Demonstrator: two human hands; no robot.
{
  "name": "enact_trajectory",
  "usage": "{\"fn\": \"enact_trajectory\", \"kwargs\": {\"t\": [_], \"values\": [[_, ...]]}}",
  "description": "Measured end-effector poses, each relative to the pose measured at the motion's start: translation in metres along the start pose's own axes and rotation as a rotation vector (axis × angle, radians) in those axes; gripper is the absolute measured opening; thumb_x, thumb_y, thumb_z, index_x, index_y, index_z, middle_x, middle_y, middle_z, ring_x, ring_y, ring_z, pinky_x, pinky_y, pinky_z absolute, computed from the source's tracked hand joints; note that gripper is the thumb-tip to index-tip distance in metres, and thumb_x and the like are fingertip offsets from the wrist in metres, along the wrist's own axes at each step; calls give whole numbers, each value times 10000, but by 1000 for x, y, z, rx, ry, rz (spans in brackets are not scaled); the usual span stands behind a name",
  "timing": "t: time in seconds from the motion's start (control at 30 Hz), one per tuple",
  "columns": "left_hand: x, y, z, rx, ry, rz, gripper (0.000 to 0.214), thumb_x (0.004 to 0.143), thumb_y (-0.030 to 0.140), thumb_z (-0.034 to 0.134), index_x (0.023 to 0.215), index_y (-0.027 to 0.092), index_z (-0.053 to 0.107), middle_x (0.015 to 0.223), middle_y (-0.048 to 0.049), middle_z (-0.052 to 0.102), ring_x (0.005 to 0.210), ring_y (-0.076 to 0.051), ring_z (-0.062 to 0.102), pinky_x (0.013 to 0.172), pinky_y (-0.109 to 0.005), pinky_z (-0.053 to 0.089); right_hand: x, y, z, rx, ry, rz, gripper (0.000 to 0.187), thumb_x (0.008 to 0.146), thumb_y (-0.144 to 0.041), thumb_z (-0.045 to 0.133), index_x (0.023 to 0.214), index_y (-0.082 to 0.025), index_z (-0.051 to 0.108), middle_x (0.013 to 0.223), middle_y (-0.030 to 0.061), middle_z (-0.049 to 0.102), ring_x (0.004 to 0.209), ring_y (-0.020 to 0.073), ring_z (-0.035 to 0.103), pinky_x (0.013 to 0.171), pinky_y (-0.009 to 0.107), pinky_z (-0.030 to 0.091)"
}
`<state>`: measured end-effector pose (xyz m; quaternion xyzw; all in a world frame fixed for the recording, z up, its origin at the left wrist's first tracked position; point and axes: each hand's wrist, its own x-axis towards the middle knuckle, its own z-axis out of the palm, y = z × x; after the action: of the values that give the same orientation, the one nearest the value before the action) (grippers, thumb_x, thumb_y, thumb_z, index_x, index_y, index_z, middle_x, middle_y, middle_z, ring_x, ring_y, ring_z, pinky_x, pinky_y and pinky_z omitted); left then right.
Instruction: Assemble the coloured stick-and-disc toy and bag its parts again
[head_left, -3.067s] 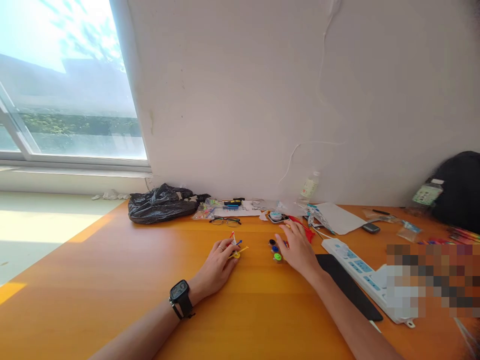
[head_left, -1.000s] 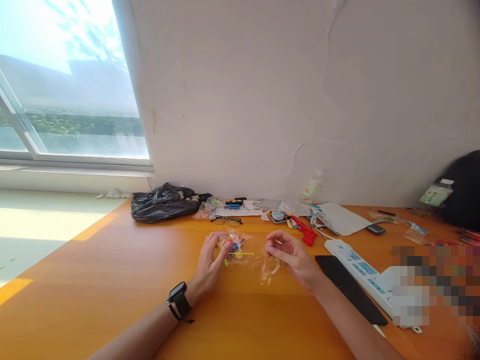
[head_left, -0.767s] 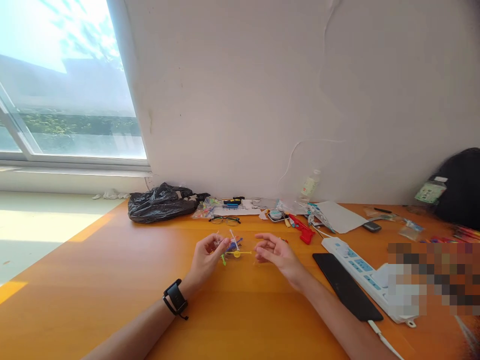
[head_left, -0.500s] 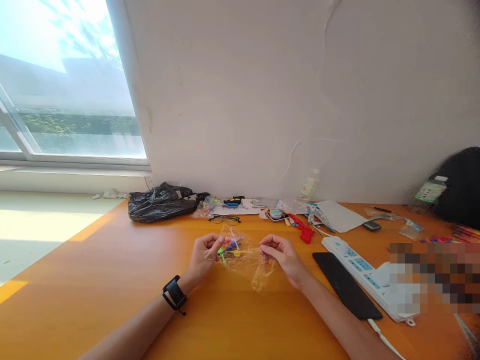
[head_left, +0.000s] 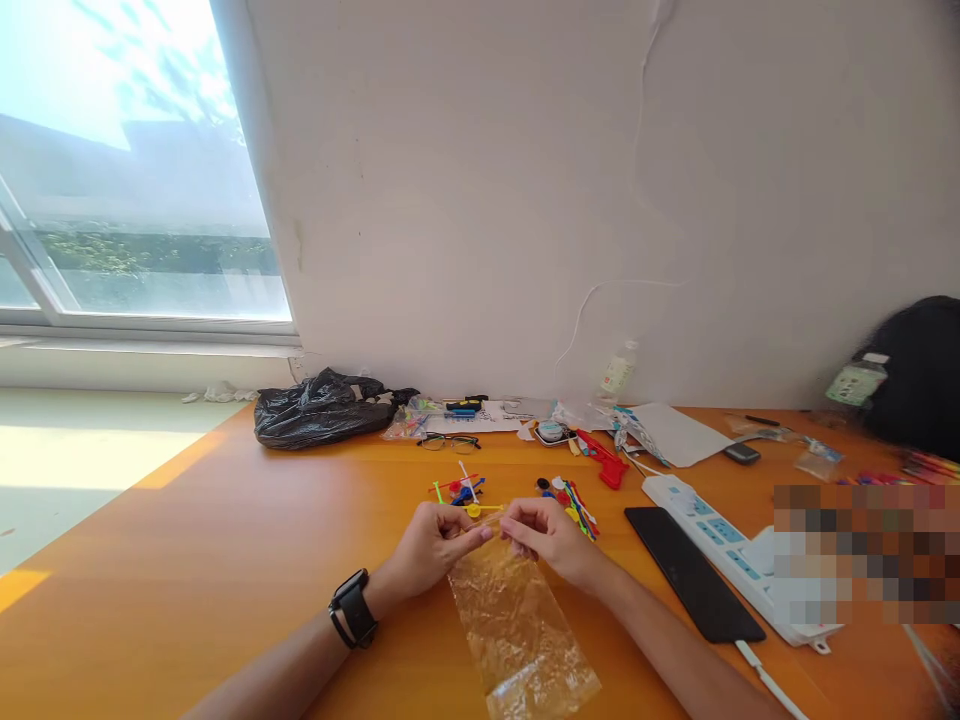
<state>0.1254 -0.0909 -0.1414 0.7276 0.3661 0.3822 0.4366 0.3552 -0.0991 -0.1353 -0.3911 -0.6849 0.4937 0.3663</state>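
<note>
A clear plastic bag (head_left: 517,620) hangs down toward me over the table, its top edge pinched between my two hands. My left hand (head_left: 431,545), with a black watch (head_left: 352,608) on the wrist, grips the left side of that edge. Close beside it, my right hand (head_left: 551,540) pinches the right side. Just beyond my left hand lies a small pile of colourful plastic pieces (head_left: 463,490) in white, red, blue, green and yellow. A second cluster of similar pieces (head_left: 571,505) lies behind my right hand, partly hidden by it.
A black phone (head_left: 694,572) and a white power strip (head_left: 727,540) lie to the right. Along the wall sit a black plastic bag (head_left: 322,410), eyeglasses (head_left: 448,441), a red toy gun (head_left: 606,460), a bottle (head_left: 619,370) and white paper (head_left: 679,435).
My hands have moved closer together and the bag now hangs lengthwise toward me. The second cluster, earlier hidden behind my right hand and the bag, is now visible.
</note>
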Motion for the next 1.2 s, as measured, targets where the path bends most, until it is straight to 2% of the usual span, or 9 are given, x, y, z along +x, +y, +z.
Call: {"fn": "enact_trajectory", "kwargs": {"t": [0.2, 0.3, 0.43, 0.57, 0.77, 0.87, 1.0, 1.1, 1.2], "values": [[7, 3, -13, -190, 149, -53, 543, 893, 653, 649, 790, 126, 725, 604, 10, 514, 541, -94, 362, 498, -216, 251, 1, -1, -5, -193, 226, -72, 392, 1004, -551, 536, 934, -215, 725, 914, 62, 706, 718, 184, 617, 632, 290, 492], [9, 6, -20, -269, 200, -76, 560, 899, 667, 638, 814, 120, 726, 665, -14, 586, 557, -99, 425, 512, -208, 309, -2, 1, -2, -469, 208, -174, 260, 1002, -411, 561, 1051, -259, 766, 1245, 89, 704, 993, 249, 683, 865, 374, 546], [11, 14, -26, -356, 226, -80, 577, 890, 698, 627, 754, 138, 661, 663, 4, 568, 570, -96, 438, 521, -202, 327, -5, 7, -2, -570, 125, -166, 298, 1008, -280, 510, 1147, -290, 773, 1441, 69, 638, 1270, 302, 627, 1102, 487, 456], [10, 20, -32, -466, 269, -126, 588, 878, 738, 606, 697, 179, 595, 611, 14, 552, 535, -107, 456, 527, -226, 379, -6, 7, -5, -600, 50, -183, 293, 1001, -245, 519, 1169, -281, 757, 1341, 71, 699, 1219, 289, 650, 1050, 443, 483], [10, 11, -37, -574, 150, -150, 673, 877, 823, 504, 711, 183, 627, 624, -35, 626, 537, -131, 556, 546, -252, 453, -4, 1, -1, -565, 37, -229, 213, 999, -231, 526, 944, -229, 731, 1000, 55, 730, 892, 218, 668, 801, 326, 493], [15, 3, -37, -644, 215, -137, 562, 850, 715, 676, 723, 177, 576, 640, -18, 639, 557, -125, 591, 532, -228, 458, -2, 1, -2, -522, 141, -237, 215, 1017, -279, 522, 927, -219, 707, 911, 56, 713, 849, 225, 646, 772, 336, 484], [20, -4, -38, -731, 173, -111, 406, 730, 362, 922, 904, 162, 615, 801, -25, 719, 735, -152, 698, 671, -236, 529, 0, 4, -7, -421, 323, -232, 207, 1020, -361, 543, 984, -223, 692, 903, 58, 714, 818, 227, 652, 766, 348, 506], [20, -6, -39, -695, 238, -109, 481, 714, 323, 932, 1071, 150, 660, 903, -64, 765, 774, -167, 717, 724, -265, 551, 1, 6, -14, -326, 473, -212, 224, 990, -425, 591, 998, -225, 691, 963, 80, 723, 865, 246, 666, 773, 361, 531], [19, -6, -39, -596, 291, -88, 431, 732, 370, 915, 1025, 131, 708, 894, -74, 777, 780, -175, 722, 745, -276, 556, 3, 5, -20, -168, 620, -171, 310, 940, -516, 645, 992, -213, 681, 914, 84, 706, 810, 241, 654, 694, 350, 539]]}}
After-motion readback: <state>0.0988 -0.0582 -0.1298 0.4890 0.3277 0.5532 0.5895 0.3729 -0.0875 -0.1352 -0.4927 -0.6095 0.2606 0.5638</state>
